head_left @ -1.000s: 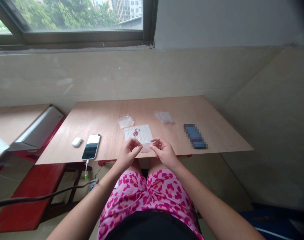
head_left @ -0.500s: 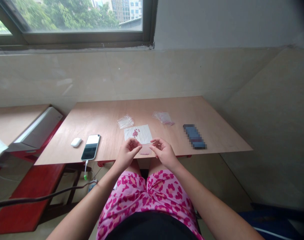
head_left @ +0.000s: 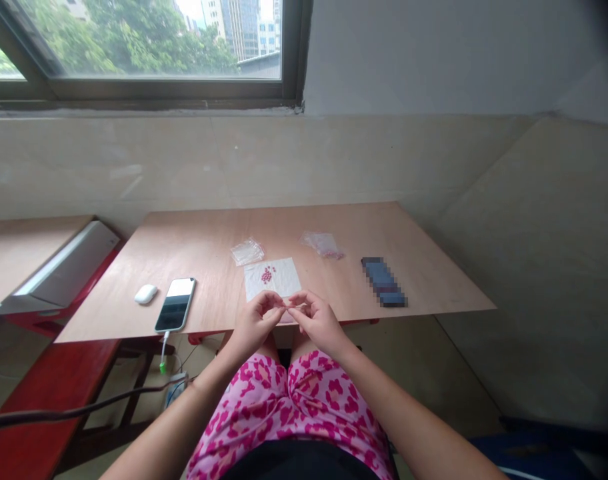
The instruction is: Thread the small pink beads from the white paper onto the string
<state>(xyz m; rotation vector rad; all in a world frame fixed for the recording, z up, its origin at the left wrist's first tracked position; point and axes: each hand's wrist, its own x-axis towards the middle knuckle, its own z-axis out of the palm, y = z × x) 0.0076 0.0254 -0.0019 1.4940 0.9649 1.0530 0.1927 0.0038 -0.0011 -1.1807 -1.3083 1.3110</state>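
Observation:
My left hand [head_left: 257, 321] and my right hand [head_left: 318, 323] meet at the near edge of the table, thumbs and fingertips pinched. Between them they grip the top of a small clear plastic bag [head_left: 287, 319], which hangs below the fingertips with something pink in it. Most of the bag is hidden behind my fingers. Just beyond my hands lies a white sheet [head_left: 284, 272], with a cluster of small pinkish-red beads [head_left: 267, 275] on its left part.
Flat clear bags [head_left: 247, 251] lie behind the sheet, and more bags with pink pieces [head_left: 323, 245] lie to their right. A plugged-in phone [head_left: 176, 305] and a white earbud case [head_left: 146, 294] are at left. A pixelated dark object [head_left: 384, 281] rests at right on the table [head_left: 434, 280].
My hands have drawn together along the top of the bag, so their fingertips now nearly touch. The camera view has tilted slightly upward.

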